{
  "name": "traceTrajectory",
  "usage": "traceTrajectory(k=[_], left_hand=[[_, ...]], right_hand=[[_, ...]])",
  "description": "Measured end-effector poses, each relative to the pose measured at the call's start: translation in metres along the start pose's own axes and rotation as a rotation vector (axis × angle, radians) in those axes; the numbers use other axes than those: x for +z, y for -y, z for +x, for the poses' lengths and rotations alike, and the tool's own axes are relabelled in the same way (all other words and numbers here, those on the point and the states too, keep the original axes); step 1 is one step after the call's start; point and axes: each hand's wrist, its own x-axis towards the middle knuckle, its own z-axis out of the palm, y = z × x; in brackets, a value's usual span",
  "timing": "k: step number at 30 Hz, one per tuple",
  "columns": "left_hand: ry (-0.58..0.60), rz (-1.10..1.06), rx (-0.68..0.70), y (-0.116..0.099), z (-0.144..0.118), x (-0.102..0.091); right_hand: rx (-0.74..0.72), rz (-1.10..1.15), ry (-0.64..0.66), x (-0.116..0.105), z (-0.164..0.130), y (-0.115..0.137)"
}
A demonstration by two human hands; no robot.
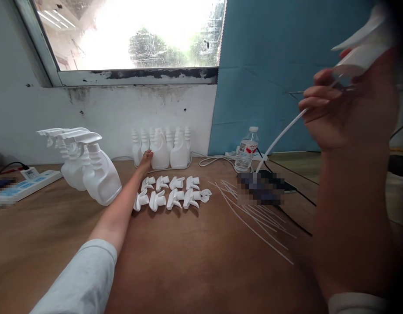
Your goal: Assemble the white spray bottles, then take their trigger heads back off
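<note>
High at the right, my right hand [339, 100] is closed on a white spray trigger head [360, 59]. A long white dip tube [284, 128] runs down from it to the left. My left hand [146, 160] reaches to the back of the table, its fingers curled against the side of a white bottle [160, 150] in a group of open-necked bottles. Part of that hand's grip is hidden. In front of the group lie two rows of white trigger heads [175, 198]. Several loose dip tubes [253, 209] are spread to their right.
Assembled spray bottles [101, 174] stand at the left, beside a power strip [31, 187]. A clear water bottle [247, 150] stands at the back right, near cables and a blurred dark object [260, 187]. Small clear pieces [205, 195] lie by the trigger heads. The wall and window rise behind.
</note>
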Motion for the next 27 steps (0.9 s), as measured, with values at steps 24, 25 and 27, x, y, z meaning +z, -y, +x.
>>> traceTrajectory(k=[24,25,27], left_hand=[[-0.078,0.007,0.076,-0.111,-0.072,0.027],[0.014,-0.028,0.077,-0.119,-0.092,0.032],[0.253,-0.107,0.054,-0.131,-0.136,0.040]], right_hand=[[0.596,0.174,0.543,0.043,-0.063,-0.053],[0.629,0.148,0.604,0.045,-0.075,-0.055],[0.664,0.085,0.745,0.050,-0.099,-0.056]])
